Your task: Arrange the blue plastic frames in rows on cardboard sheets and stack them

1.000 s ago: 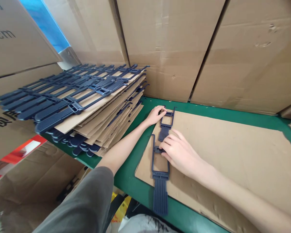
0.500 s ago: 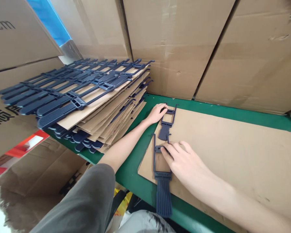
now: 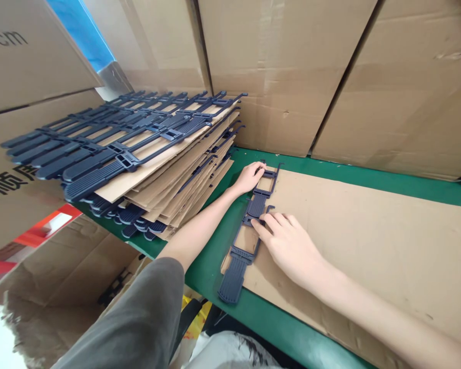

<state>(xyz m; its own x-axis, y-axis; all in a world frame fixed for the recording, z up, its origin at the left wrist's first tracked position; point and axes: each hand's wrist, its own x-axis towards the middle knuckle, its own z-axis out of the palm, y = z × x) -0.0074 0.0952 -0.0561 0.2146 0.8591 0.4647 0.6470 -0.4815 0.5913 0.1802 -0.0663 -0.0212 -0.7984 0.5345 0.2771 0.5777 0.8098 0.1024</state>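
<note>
Two dark blue plastic frames with ribbed, paddle-shaped ends lie end to end along the left edge of a cardboard sheet (image 3: 353,246). My left hand (image 3: 249,178) has its fingers closed on the top left corner of the far plastic frame (image 3: 257,205). With thumb and fingers, my right hand (image 3: 290,246) grips the crossbar of the near plastic frame (image 3: 233,281). The near frame's hooked end meets the far frame's ribbed end, and its own ribbed end sticks out past the sheet over the green table. Some fingertips are hidden.
A tall stack of cardboard sheets (image 3: 184,205) layered with similar plastic frames (image 3: 96,161) stands at the left. Large cartons (image 3: 284,77) wall off the back. The green table (image 3: 292,335) shows around the sheet. An open carton (image 3: 61,271) sits lower left.
My right hand has moved the near frame up and turned it, so its ribbed end has swung left, onto the sheet's edge line with the far frame. My left hand stays in place.
</note>
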